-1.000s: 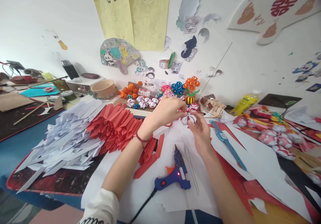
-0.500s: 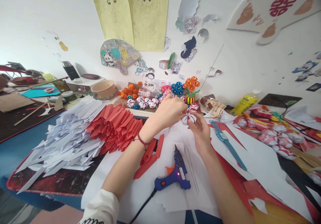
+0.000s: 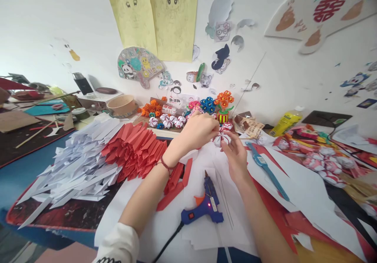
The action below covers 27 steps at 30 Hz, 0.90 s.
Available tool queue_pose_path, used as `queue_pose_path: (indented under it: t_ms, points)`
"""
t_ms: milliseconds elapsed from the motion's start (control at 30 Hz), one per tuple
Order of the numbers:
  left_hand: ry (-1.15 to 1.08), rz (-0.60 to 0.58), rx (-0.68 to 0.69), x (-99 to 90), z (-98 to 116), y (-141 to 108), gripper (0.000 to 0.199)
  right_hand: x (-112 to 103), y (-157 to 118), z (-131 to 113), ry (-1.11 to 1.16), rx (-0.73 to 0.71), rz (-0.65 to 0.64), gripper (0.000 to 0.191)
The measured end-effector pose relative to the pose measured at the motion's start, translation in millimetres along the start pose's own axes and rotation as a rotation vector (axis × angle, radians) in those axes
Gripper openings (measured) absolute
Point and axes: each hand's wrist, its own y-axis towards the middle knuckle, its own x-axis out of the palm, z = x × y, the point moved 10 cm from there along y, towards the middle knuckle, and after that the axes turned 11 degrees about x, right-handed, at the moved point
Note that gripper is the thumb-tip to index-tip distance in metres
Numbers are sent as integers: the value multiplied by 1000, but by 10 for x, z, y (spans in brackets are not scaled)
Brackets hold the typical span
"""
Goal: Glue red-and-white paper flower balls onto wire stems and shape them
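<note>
A round red-and-white folded paper ball [image 3: 221, 139] is held up over the white paper, between my two hands. From the right, my right hand [image 3: 235, 153] pinches it between thumb and fingers. My left hand [image 3: 203, 128] bends over its upper left side with the fingertips closed together at its top; whatever they pinch there is hidden. Below the hands lies a blue hot glue gun [image 3: 203, 208] with a lit red light and its nozzle pointing away from me. Two thin wires [image 3: 225, 200] lie beside it.
Folded white paper strips [image 3: 79, 160] and red paper strips [image 3: 135, 149] are heaped on the left. More red-and-white balls [image 3: 169, 120] and paper flowers [image 3: 207, 105] stand at the back. A blue watch [image 3: 266, 168] and a yellow bottle [image 3: 285, 122] are on the right.
Both hands stay around the ball with almost the same grip. The whole view has shifted very slightly; nothing else visibly differs.
</note>
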Motion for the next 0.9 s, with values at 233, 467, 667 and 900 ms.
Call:
queue_pose_path:
  t_ms: [233,467,667,900]
  points:
    - [39,50,-98,-126,-145,-70,24,-5,-6,-10,5,-6,4,44]
    - [117,79,-150,-213,-230,-109,43,28,-14,-29,5,-17,-16,43]
    - [23,66,-72,-192,-168,-123,16,15,-18,-21,21,-1,-13,44]
    - [35,-65,-28,-33,-47,-74,16,-24,-15,5,-5,-2,15,48]
